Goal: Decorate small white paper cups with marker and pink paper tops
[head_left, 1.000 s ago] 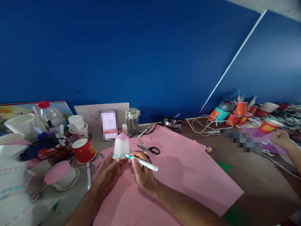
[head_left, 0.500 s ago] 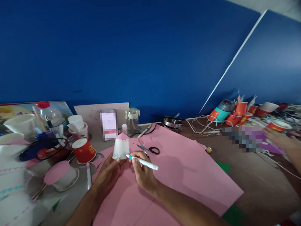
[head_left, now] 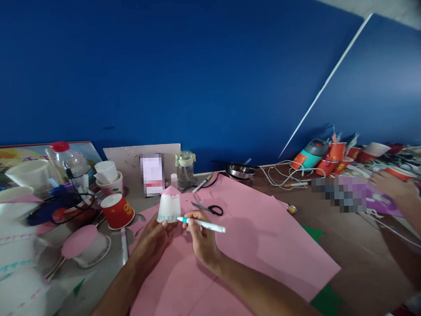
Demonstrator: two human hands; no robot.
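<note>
A white paper cup stands upside down, its wide rim low and a pink paper piece on top. Teal marks run along its lower edge. My left hand grips the cup near the rim, thumb on the front. Pinched in my right hand is a white marker with a teal collar, its tip at the cup's lower right edge. Both hands are over a large sheet of pink paper. Black-handled scissors lie on that sheet just beyond my right hand.
On the left are a red paper cup, a pink-covered bowl and stacked decorated white cups. A glass jar and a pan stand by the wall. Another person's hand is at the right, near white cables and red cups.
The marker's rear end has swung slightly right and up, with my right hand shifting a little. Teal marks near the cup's rim extend further right. The other person's hand has moved.
</note>
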